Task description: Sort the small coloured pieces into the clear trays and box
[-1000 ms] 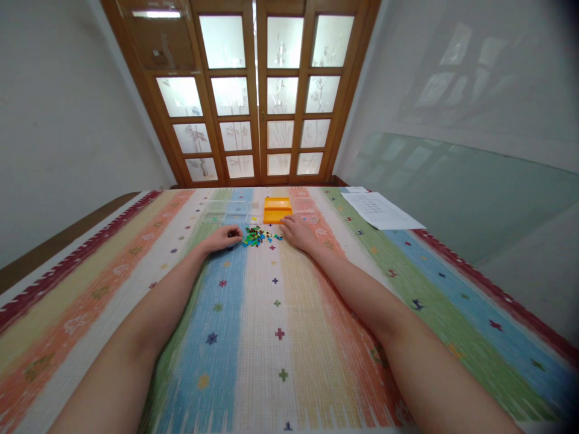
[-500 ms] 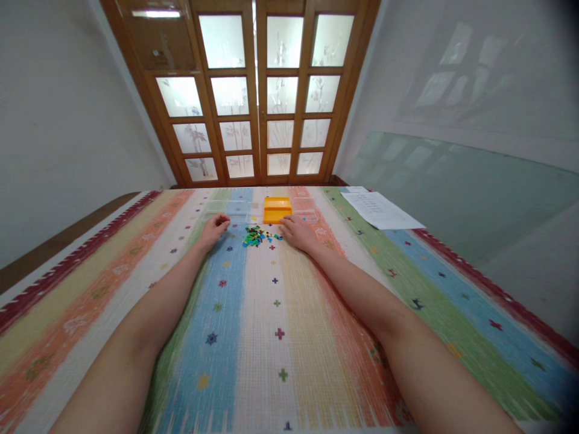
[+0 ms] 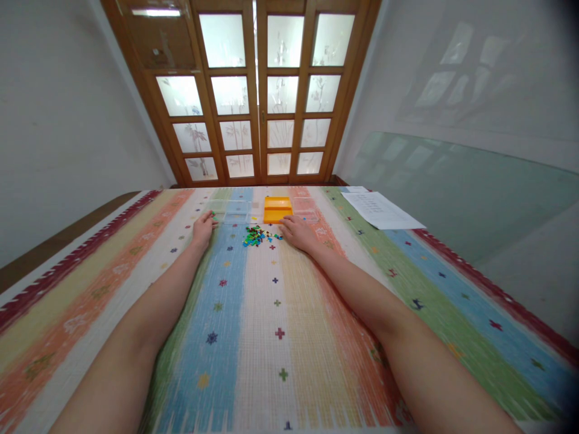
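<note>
My left hand (image 3: pixel 205 229) is at the near left corner of a clear plastic tray (image 3: pixel 235 220), its fingers closed on a small green piece (image 3: pixel 213 214). My right hand (image 3: pixel 297 232) rests on the cloth with its fingers stretched out, by the front right corner of a yellow-orange box (image 3: pixel 277 215). Between the hands lies a loose pile of tiny pieces (image 3: pixel 254 236), mostly green and blue, some yellow and dark. A few strays lie close to my right fingertips.
Another clear tray (image 3: pixel 310 211) stands right of the yellow-orange box, with a small blue piece in it. Printed paper sheets (image 3: pixel 380 210) lie at the far right. A striped cloth (image 3: pixel 257 337) covers the table. Wooden glazed doors (image 3: pixel 260 120) stand behind.
My left hand has moved left, to the near left corner of the clear tray, and a green piece now shows at its fingertips. My right hand has stayed put.
</note>
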The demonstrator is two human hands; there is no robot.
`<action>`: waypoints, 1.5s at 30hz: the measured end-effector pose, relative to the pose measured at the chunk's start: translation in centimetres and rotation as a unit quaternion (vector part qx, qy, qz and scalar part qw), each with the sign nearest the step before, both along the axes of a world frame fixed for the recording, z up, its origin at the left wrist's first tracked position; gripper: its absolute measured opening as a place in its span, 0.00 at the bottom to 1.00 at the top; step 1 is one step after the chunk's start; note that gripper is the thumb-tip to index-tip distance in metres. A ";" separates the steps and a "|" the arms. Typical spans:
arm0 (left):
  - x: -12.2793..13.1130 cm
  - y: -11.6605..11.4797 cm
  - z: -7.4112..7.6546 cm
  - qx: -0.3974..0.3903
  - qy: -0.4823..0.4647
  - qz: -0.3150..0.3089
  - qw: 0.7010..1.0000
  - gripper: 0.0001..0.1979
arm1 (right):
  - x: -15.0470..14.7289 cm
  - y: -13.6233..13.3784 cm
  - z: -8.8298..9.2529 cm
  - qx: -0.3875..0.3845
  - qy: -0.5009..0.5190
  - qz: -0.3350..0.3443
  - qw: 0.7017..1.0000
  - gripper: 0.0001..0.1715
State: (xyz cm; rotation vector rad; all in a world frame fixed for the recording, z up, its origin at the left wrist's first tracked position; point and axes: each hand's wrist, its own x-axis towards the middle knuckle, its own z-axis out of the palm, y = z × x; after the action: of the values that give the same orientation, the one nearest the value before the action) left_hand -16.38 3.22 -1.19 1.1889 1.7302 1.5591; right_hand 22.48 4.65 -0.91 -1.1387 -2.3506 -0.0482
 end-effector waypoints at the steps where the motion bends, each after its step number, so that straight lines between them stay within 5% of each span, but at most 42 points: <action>1: -0.1 0.0 -0.1 -0.003 0.033 0.001 0.999 0.30 | 0.0 0.0 0.1 -0.001 -0.001 -0.001 1.000 0.20; 8: 0.9 -1.0 0.3 -0.006 0.291 0.003 0.957 0.27 | -0.2 -0.7 0.8 -0.003 -0.001 0.002 1.000 0.20; 16: 5.6 -2.6 0.9 0.130 0.453 -0.241 0.849 0.17 | -0.2 -0.7 0.8 -0.009 -0.009 0.003 1.000 0.21; 22: 7.5 -3.8 1.1 0.130 0.491 -0.324 0.798 0.20 | -0.3 -0.9 1.1 -0.019 -0.017 -0.002 1.000 0.22; 31: 7.5 -3.6 1.0 0.083 0.387 -0.331 0.857 0.17 | -0.3 -1.0 1.1 -0.018 -0.014 -0.001 1.000 0.21; 41: 7.6 -3.8 1.3 0.087 0.339 -0.306 0.885 0.20 | -0.3 -0.9 1.1 -0.021 -0.011 0.004 1.000 0.21; 45: 7.6 -3.5 1.3 0.063 0.234 -0.270 0.932 0.21 | -0.3 -0.9 1.1 -0.016 -0.010 0.010 1.000 0.22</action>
State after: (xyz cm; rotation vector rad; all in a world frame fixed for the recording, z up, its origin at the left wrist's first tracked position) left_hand -8.75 -0.24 0.07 2.0262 1.3861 1.1170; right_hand 22.18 3.70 0.21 -1.1350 -2.3886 -0.0141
